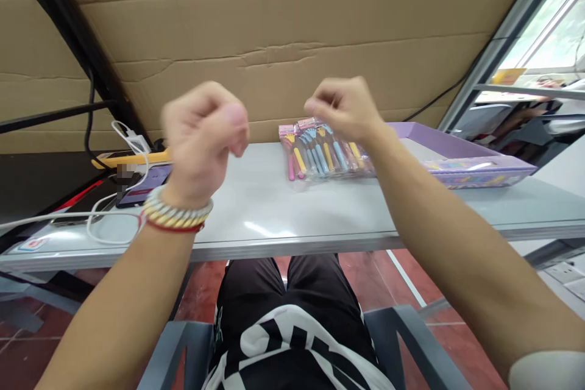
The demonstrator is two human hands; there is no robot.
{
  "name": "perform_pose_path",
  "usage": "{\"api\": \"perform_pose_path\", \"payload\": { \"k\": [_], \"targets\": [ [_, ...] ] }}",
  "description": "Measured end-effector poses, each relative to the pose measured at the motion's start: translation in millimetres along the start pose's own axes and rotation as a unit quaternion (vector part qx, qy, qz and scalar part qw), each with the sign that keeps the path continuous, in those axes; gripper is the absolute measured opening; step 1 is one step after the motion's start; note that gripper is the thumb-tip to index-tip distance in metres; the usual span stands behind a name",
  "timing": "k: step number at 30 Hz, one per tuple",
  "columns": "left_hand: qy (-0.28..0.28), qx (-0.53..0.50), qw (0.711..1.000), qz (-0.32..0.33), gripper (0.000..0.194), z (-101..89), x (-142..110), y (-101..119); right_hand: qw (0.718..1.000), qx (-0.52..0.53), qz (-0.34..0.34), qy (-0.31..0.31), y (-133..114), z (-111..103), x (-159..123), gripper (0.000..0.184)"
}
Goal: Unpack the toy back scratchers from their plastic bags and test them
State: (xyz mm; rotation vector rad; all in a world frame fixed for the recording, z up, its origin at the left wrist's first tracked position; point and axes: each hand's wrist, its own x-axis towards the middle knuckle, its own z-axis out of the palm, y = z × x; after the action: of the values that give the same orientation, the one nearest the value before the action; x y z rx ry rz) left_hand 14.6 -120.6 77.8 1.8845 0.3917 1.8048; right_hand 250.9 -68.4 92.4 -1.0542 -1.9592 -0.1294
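Note:
My left hand [203,134], with a gold and silver bracelet and a red cord at the wrist, is raised above the white table [256,207]. It is closed in a fist, a little blurred, and nothing shows in it. Also raised, my right hand [342,106] has its fingers curled in, with nothing visible between them. Beneath and behind it lie clear plastic packs [320,152] of small fork-like items with pink, yellow and blue handles. My right hand partly hides these packs, and I see no contact with them.
A purple open box [479,172] stands on the right of the table. On the left are a phone [144,186], a white cable [95,219] and a yellow strip-like object [130,160]. Cardboard [274,30] forms the back wall, with metal frame posts at both sides.

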Motion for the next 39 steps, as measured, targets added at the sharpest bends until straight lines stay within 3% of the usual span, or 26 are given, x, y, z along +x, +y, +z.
{"api": "perform_pose_path", "payload": {
  "k": [2,6,10,12,14,16,22,29,34,39],
  "targets": [
    [-0.048,0.077,0.995,-0.029,0.025,7.1,11,-31,0.993,0.005,0.016,-0.116,13,17,-3,0.035],
    [-0.223,0.220,0.939,-0.145,0.022,16.1,19,-91,0.956,0.022,0.087,-0.278,39,32,-10,0.042],
    [-0.456,0.277,0.834,-0.140,0.037,29.8,9,-116,0.947,0.010,0.141,-0.290,49,31,-15,0.033],
    [-0.493,0.309,0.801,-0.142,0.045,39.2,6,-121,0.949,-0.031,0.164,-0.269,53,34,-18,0.024],
    [-0.479,0.333,0.801,-0.134,0.043,46.9,6,-125,0.952,-0.073,0.170,-0.245,58,41,-20,0.019],
    [-0.455,0.318,0.821,-0.134,0.028,50.9,7,-131,0.953,-0.096,0.164,-0.235,64,49,-23,0.017],
    [-0.343,0.196,0.884,-0.252,0.020,48.2,-2,-142,0.944,-0.111,0.149,-0.271,73,63,-30,0.019],
    [-0.216,0.184,0.874,-0.395,0.013,48.7,-9,-148,0.935,-0.142,0.109,-0.305,64,67,-32,0.030],
    [-0.142,0.179,0.871,-0.436,0.014,48.1,-8,-151,0.929,-0.130,0.104,-0.330,54,66,-33,0.031],
    [-0.122,0.146,0.879,-0.438,0.013,49.2,-13,-156,0.930,-0.133,0.087,-0.331,53,68,-32,0.029]
  ]
}}
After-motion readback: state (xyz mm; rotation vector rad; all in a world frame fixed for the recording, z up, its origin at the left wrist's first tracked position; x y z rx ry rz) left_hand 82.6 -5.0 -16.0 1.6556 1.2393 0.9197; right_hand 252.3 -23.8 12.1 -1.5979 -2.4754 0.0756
